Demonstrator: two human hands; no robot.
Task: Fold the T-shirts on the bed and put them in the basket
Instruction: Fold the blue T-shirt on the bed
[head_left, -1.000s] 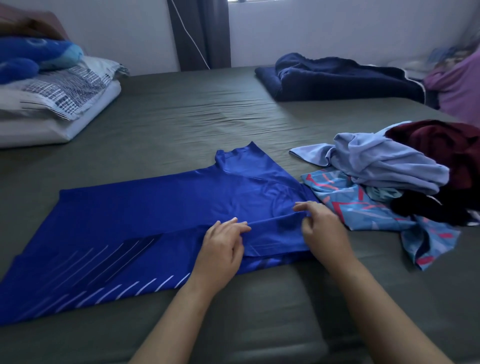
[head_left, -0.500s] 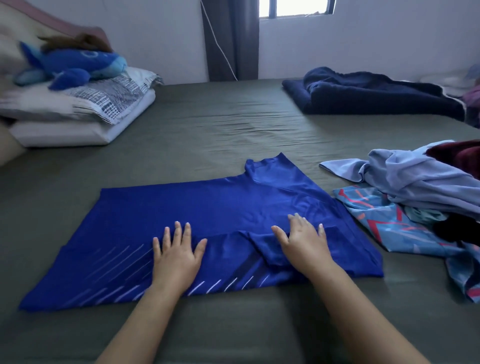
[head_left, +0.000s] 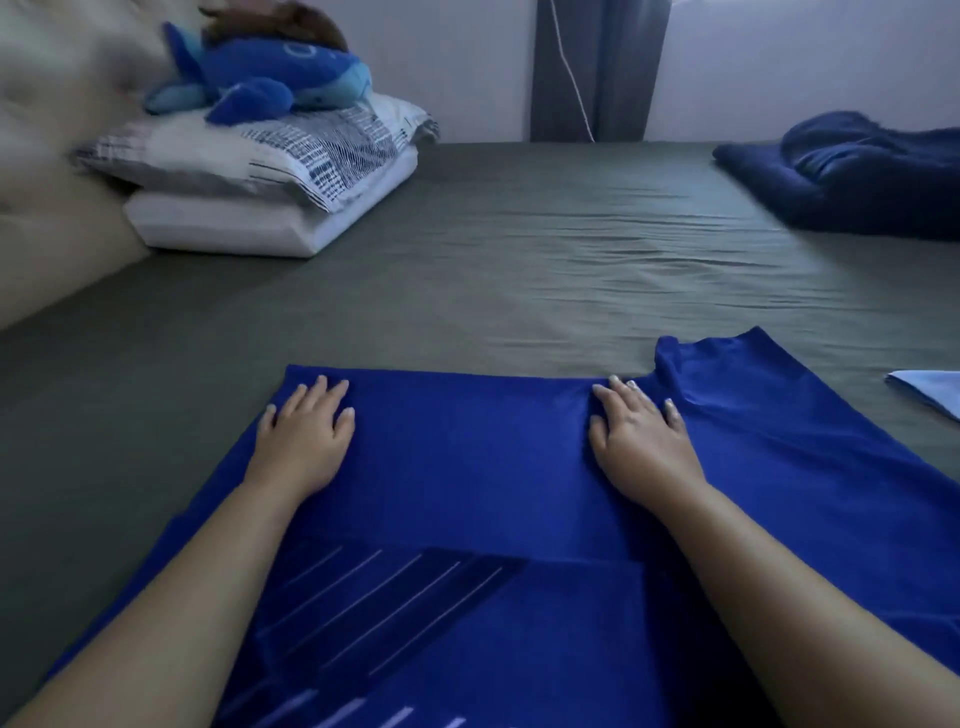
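The blue T-shirt (head_left: 467, 467) is spread on the bed (head_left: 519, 260), partly folded. It is pressed flat by the left hand (head_left: 306, 436) and right hand (head_left: 641, 436), fingers spread. No basket is seen; further folding remains.

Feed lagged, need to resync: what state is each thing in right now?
Blue T-shirt: spread on bed, near side folded over, not finished.
Left hand: flat, pressing the shirt.
Right hand: flat, pressing near the collar.
Navy blanket: bunched up.
Plush whale: lying on the pillows.
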